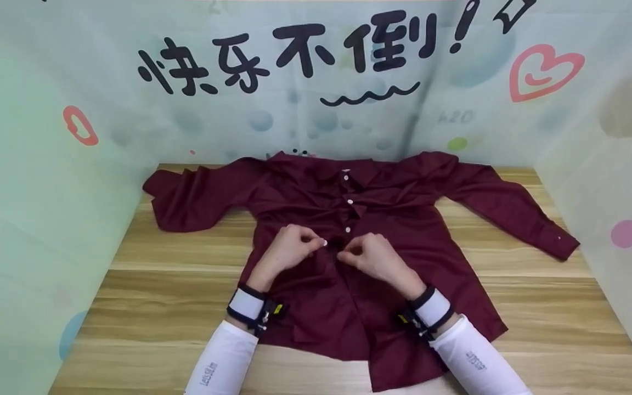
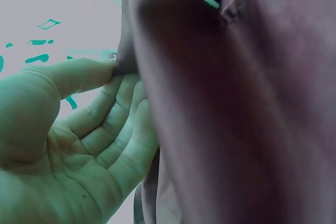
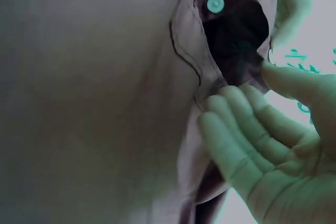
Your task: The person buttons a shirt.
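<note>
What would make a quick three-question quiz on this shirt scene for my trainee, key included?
1. Which part of the shirt does the left hand pinch? A) a cuff; B) the collar; C) the front.
2. True or false: both sleeves are tucked beneath the shirt.
3. In the head view, what colour is the button at the left hand's fingertips?

Key: 1. C; 2. False; 3. White.

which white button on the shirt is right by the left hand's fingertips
The lowest front button visible in the head view, right at the left hand; the other front buttons sit farther up the maroon shirt.
</note>
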Available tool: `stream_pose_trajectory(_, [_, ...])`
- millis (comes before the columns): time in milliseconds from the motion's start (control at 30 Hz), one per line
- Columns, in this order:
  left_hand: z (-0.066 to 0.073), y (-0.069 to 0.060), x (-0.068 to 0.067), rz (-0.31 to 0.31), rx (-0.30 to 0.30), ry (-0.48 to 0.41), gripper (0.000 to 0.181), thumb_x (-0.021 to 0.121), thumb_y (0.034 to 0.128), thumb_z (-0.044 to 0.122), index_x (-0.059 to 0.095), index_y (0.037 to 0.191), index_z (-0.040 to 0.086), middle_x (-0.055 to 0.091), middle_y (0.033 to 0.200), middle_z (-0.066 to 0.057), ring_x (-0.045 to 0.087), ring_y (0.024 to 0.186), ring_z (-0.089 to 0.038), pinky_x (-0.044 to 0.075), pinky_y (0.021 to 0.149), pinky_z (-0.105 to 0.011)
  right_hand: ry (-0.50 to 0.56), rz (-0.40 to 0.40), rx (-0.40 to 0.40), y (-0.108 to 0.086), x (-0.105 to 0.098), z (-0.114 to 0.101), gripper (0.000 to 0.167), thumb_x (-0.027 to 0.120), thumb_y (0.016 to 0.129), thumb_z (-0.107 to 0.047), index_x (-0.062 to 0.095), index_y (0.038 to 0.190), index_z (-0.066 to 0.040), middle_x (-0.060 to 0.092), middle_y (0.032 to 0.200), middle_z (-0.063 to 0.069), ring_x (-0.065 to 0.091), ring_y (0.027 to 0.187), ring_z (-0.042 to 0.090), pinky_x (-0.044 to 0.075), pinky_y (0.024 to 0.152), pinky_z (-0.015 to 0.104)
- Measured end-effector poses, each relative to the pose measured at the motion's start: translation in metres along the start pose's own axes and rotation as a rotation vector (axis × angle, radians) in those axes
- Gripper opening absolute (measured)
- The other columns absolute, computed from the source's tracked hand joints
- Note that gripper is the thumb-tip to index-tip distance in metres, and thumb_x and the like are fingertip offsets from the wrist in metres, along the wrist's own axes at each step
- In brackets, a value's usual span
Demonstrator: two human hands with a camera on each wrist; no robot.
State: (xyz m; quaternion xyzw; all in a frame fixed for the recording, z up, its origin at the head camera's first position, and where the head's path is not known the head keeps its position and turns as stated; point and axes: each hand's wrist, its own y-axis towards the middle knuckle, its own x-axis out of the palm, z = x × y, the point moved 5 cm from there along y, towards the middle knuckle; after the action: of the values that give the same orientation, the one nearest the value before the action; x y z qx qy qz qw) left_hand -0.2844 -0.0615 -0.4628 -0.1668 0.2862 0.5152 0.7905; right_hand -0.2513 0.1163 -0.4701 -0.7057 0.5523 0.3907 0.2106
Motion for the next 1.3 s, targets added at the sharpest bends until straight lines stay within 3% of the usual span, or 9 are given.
stream_pose_trajectory(100, [-0.001,0.000,-0.001,-0.020,-0.006,-0.008,0.016,0.067,0.0886,0.026,0.076,0.085,0.014,0.067,0.069,0.002,0.059,0.060,-0.010,0.040,0.055,-0.024,-0.213,-0.028,-0.047,-0.005,0.006,-0.010,0.030,0.075,0.081,-0.033,0.065,0.059,-0.015,0.058,0.055,-0.006,0.058,0.054,0.016,0.050,0.054,0.036])
stream_pose_trajectory(233, [-0.002,-0.001,-0.001,-0.026,-0.016,-0.001,0.016,0.067,0.0885,0.027,0.075,0.083,0.015,0.066,0.068,0.003,0.057,0.059,-0.009,0.039,0.053,-0.023,-0.396,-0.038,-0.043,-0.007,0.014,-0.018,0.044,0.078,0.076,-0.038,0.055,0.052,-0.010,0.052,0.049,0.002,0.058,0.051,0.025,0.050,0.049,0.041])
stream_pose_trajectory(367, [-0.003,-0.001,-0.002,-0.014,-0.019,0.003,0.015,0.068,0.0879,0.025,0.076,0.082,0.014,0.066,0.067,0.003,0.058,0.058,-0.009,0.039,0.053,-0.023,-0.494,-0.042,-0.016,-0.007,0.019,-0.020,0.041,0.080,0.074,-0.037,0.057,0.056,-0.007,0.056,0.055,0.009,0.061,0.055,0.030,0.051,0.048,0.043])
stream_pose_trajectory(500, [-0.003,-0.001,-0.003,-0.004,-0.022,0.007,0.014,0.068,0.0876,0.024,0.077,0.083,0.014,0.066,0.068,0.003,0.059,0.059,-0.010,0.040,0.053,-0.024,-0.520,-0.061,-0.004,-0.006,0.022,-0.020,0.039,0.080,0.074,-0.035,0.059,0.059,-0.006,0.057,0.057,0.010,0.061,0.056,0.030,0.051,0.048,0.043])
stream_pose_trajectory(833, [-0.005,-0.001,-0.003,0.003,-0.027,0.013,0.015,0.069,0.0869,0.024,0.076,0.081,0.013,0.065,0.065,0.004,0.058,0.058,-0.010,0.040,0.053,-0.023,-0.463,-0.065,-0.038,-0.009,0.020,-0.022,0.031,0.068,0.074,-0.012,0.046,0.052,-0.011,0.051,0.053,0.008,0.059,0.052,0.031,0.049,0.044,0.045])
stream_pose_trajectory(967, [-0.005,-0.001,-0.003,0.005,-0.025,0.000,0.014,0.069,0.0868,0.024,0.076,0.082,0.013,0.065,0.065,0.003,0.059,0.058,-0.010,0.041,0.054,-0.023,-0.395,-0.086,-0.033,-0.009,0.015,-0.018,0.036,0.063,0.073,-0.004,0.040,0.048,-0.015,0.043,0.046,0.000,0.055,0.047,0.025,0.047,0.043,0.041])
stream_pose_trajectory(1033, [-0.005,-0.001,-0.003,0.004,-0.023,-0.002,0.014,0.069,0.0868,0.023,0.076,0.082,0.013,0.065,0.065,0.003,0.059,0.058,-0.010,0.041,0.053,-0.023,-0.345,-0.106,-0.022,-0.008,0.012,-0.014,0.035,0.063,0.074,-0.003,0.045,0.047,-0.015,0.044,0.046,-0.003,0.053,0.047,0.020,0.047,0.045,0.038])
stream_pose_trajectory(1167, [-0.002,-0.001,-0.003,0.017,-0.011,-0.016,0.013,0.069,0.0869,0.023,0.076,0.081,0.014,0.065,0.065,0.003,0.059,0.057,-0.010,0.041,0.053,-0.024,-0.210,-0.132,0.042,-0.006,0.005,-0.004,0.017,0.064,0.081,-0.007,0.067,0.064,-0.011,0.060,0.061,-0.002,0.058,0.059,0.020,0.050,0.057,0.036])
stream_pose_trajectory(1300, [0.002,-0.002,-0.003,0.043,0.003,-0.014,0.012,0.069,0.0861,0.024,0.076,0.082,0.015,0.066,0.068,0.006,0.058,0.061,-0.010,0.043,0.057,-0.025,-0.001,-0.086,0.107,-0.004,-0.001,0.008,0.008,0.066,0.087,-0.011,0.072,0.084,-0.007,0.065,0.073,0.001,0.060,0.066,0.018,0.049,0.065,0.034])
